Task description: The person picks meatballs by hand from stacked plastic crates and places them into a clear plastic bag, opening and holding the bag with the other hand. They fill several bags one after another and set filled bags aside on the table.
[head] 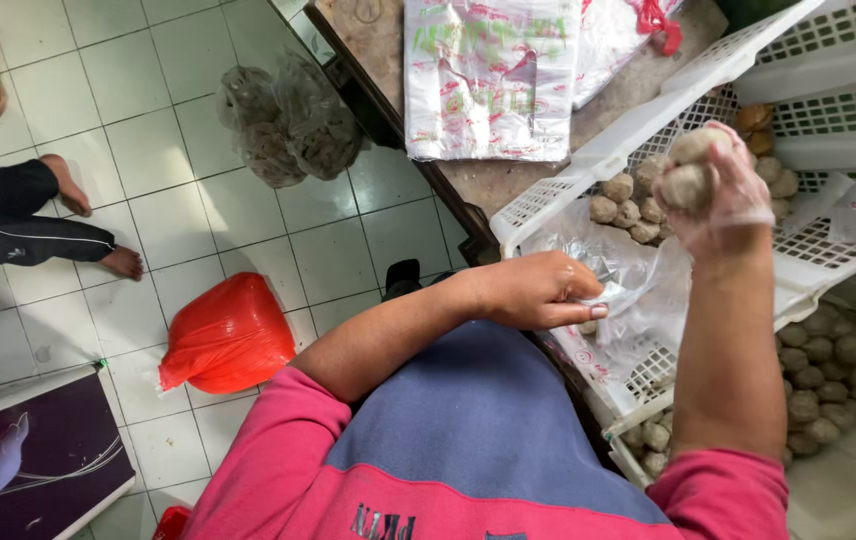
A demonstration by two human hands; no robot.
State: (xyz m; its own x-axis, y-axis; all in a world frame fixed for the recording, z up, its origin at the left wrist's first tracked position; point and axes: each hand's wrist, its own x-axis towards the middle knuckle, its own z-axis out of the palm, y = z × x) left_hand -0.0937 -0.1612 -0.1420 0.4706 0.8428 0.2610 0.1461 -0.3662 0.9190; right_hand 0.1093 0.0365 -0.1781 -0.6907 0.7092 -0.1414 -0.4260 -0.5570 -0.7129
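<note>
Right hand (713, 190) gripping meatballs (693, 170), crate (588, 165) below

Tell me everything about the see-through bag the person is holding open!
The clear plastic bag is thin, crinkly and shiny, with a little red print low down. It lies open over the edge of a white slotted crate. The left hand pinches its rim with bare fingers. The gloved right hand holds brownish balls above it.
</note>
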